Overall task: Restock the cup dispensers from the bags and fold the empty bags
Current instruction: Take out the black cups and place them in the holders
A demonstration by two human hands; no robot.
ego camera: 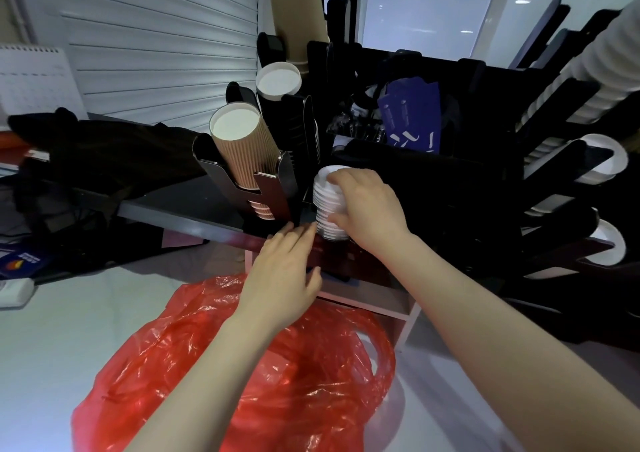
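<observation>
Right hand [363, 209]: grip wrapped around a short nested stack of white paper cups [327, 205], fingers over the upper rim, thumb low on the side wall. The stack stands upright at the front of the black cup dispenser rack [433, 188], just right of the channel holding brown ribbed cups [239, 146].

Left hand [287, 271]: fingers extended and spread, fingertips at the base of the stack; whether they touch it I cannot tell.

Handling, judged: the stack is light, its thin walls crush under a hard squeeze, and nested cups slide apart if lifted by the top alone. Best held around the middle with support underneath.

The red plastic bag [263, 365] lies crumpled on the desk [52, 340] below both forearms; limp, slippery film.
</observation>
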